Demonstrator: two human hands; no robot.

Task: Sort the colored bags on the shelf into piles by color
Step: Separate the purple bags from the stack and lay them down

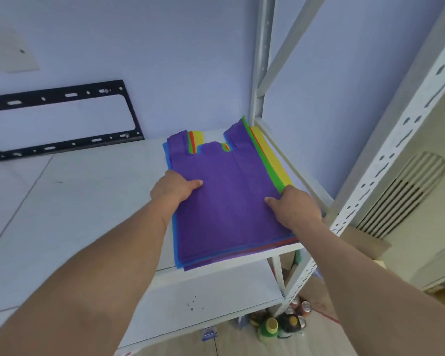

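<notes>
- Mixed stack of bags [226,201] lies at the shelf's [88,214] 3 o'clock end, purple on top.
- Left hand [171,187] and right hand [294,206] grip the stack's side edges, thumbs on top.
- Sorting seems unstarted; next, peel off the purple bag alone.

One mixed stack of flat vest-style bags [231,199] lies at the white shelf's [88,201] right end. A purple bag [229,181] lies topmost, handles toward the wall. Blue, green, red and yellow edges protrude beneath it.
</notes>
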